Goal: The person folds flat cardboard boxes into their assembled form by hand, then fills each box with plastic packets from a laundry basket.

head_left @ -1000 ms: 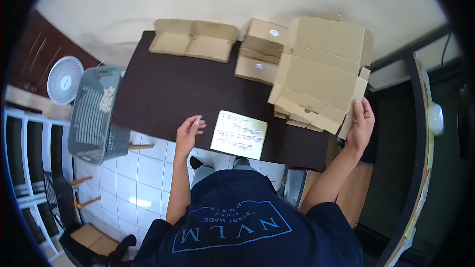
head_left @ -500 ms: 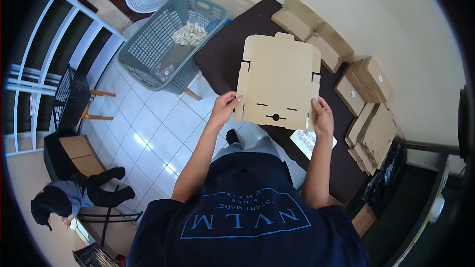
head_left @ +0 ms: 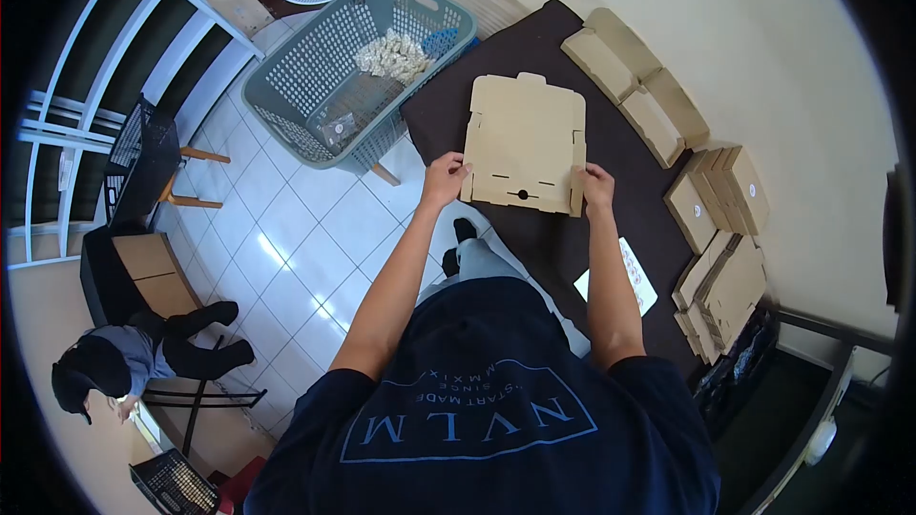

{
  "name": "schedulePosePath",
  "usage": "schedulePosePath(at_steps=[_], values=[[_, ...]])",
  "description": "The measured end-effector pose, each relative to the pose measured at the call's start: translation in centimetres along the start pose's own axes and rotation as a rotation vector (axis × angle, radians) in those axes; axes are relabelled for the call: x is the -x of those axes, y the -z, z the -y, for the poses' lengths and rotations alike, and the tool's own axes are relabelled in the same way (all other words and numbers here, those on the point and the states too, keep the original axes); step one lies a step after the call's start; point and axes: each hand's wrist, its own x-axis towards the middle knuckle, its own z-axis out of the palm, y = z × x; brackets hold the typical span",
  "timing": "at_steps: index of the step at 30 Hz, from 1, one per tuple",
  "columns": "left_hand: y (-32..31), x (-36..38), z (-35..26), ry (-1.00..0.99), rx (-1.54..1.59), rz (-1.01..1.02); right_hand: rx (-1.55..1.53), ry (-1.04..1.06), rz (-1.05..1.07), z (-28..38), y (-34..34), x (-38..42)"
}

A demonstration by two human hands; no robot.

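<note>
Centre of frame: flat cardboard blank (head_left: 525, 138), above counter (head_left: 515, 48). Your left hand (head_left: 443, 180) pinches its left edge, your right hand (head_left: 599, 189) its right edge, both near lower corners; opposed grips likely steady panel square to you. Right of frame: stacked blanks (head_left: 735, 298), presumably within easy reach. Upper right: open boxes (head_left: 655, 124) near wall (head_left: 763, 67), probably sparing you working room.
</note>
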Motion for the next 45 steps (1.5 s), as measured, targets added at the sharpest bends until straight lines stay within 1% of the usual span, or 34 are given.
schedulePosePath(at_steps=[1, 2, 3, 4, 5, 6, 8, 9, 10, 11, 12, 13, 14, 16, 18, 19, 21, 23, 25, 26, 27, 28, 30, 32, 34, 35, 37, 40, 41, 43, 45], values=[[0.0, -0.7, -0.5, 0.010, -0.071, 0.000, 0.098, 0.045, -0.031, 0.2, -0.3, -0.8], [-0.3, -1.0, -0.9, 0.025, -0.142, 0.002, 0.097, 0.033, -0.031, 0.0, -0.2, -1.1], [-0.5, -1.2, -1.5, 0.030, -0.147, 0.007, 0.404, 0.183, -0.151, 1.2, -0.5, -0.7], [-0.7, -1.1, -2.3, -0.103, -0.295, -0.093, 0.710, 0.333, -0.270, 2.0, -0.8, -0.6], [-0.9, -0.9, -3.0, -0.237, -0.442, -0.187, 0.725, 0.512, -0.273, 2.2, -0.9, -0.2], [-1.0, -0.5, -3.8, -0.232, -0.446, -0.176, 0.727, 0.499, -0.273, 2.8, -0.8, 0.7], [-1.2, 0.9, -5.1, -0.544, -0.430, 0.215, 0.645, 0.616, 0.205, 4.0, -0.8, 3.2], [-1.7, 1.5, -5.5, -0.544, -0.422, 0.303, 0.648, 0.603, 0.214, 3.8, -0.8, 4.5], [-2.4, 2.2, -4.7, -0.533, -0.420, 0.308, 0.680, 0.714, 0.307, 3.6, -0.8, 5.8], [-3.2, 2.4, -4.1, -0.552, -0.532, 0.332, 0.707, 0.834, 0.396, 3.5, -0.8, 6.1], [-3.7, 2.2, -3.9, -0.573, -0.646, 0.355, 0.705, 0.834, 0.396, 3.2, -1.0, 5.7], [-4.2, 2.2, -3.7, -0.568, -0.643, 0.304, 0.774, 0.816, 0.380, 2.4, -1.0, 5.8], [-4.5, 1.9, -3.5, -0.562, -0.643, 0.306, 0.844, 0.800, 0.361, 1.8, -1.1, 5.6], [-4.9, 1.0, -2.7, -0.516, -0.536, 0.276, 0.803, 0.813, 0.347, 1.5, -1.2, 4.9], [-5.3, 0.3, -2.4, -0.491, -0.528, 0.239, 0.753, 0.720, 0.418, 2.1, -1.5, 3.6], [-5.3, 0.0, -2.4, -0.466, -0.520, 0.202, 0.752, 0.722, 0.420, 2.5, -1.8, 3.0], [-5.6, -0.4, -2.5, -0.455, -0.573, 0.177, 0.890, 0.612, 0.428, 3.2, -2.4, 2.2], [-5.9, -0.9, -3.1, -0.447, -0.623, 0.155, 0.948, 0.562, 0.470, 3.9, -2.8, 1.5], [-6.1, -1.5, -3.9, -0.384, -0.723, 0.125, 1.008, 0.517, 0.511, 4.4, -3.0, 0.6], [-6.2, -1.3, -4.3, -0.376, -0.722, 0.131, 1.087, 0.518, 0.420, 4.5, -3.0, 0.5], [-6.2, -1.4, -4.7, -0.311, -0.759, 0.101, 1.160, 0.521, 0.323, 4.8, -3.1, 0.4], [-6.0, -1.8, -5.1, -0.250, -0.798, 0.070, 1.155, 0.518, 0.321, 5.2, -3.1, 0.3], [-5.7, -2.0, -5.5, -0.234, -0.795, 0.090, 1.214, 0.423, 0.387, 5.7, -2.6, -0.1], [-5.4, -1.9, -5.4, -0.208, -0.786, 0.116, 1.190, 0.418, 0.370, 5.6, -2.0, 0.1], [-4.8, -2.2, -5.1, -0.243, -0.808, 0.156, 1.172, 0.412, 0.345, 5.3, -1.1, -0.3], [-4.4, -2.4, -4.7, -0.241, -0.803, 0.165, 1.125, 0.382, 0.384, 5.1, -0.7, -0.6], [-3.6, -3.0, -4.1, -0.317, -0.797, 0.234, 1.076, 0.344, 0.421, 4.8, -0.1, -1.0], [-3.2, -3.6, -4.3, -0.254, -0.758, 0.216, 0.995, 0.347, 0.433, 4.7, 0.1, -1.2], [-3.3, -3.6, -4.6, -0.252, -0.757, 0.219, 0.994, 0.314, 0.417, 4.7, 0.0, -1.2], [-3.5, -3.6, -5.1, -0.159, -0.838, 0.180, 0.994, 0.275, 0.405, 4.3, -0.3, -1.1], [-3.4, -3.6, -5.1, -0.145, -0.845, 0.192, 1.115, 0.369, 0.237, 3.7, -1.1, -1.1]])
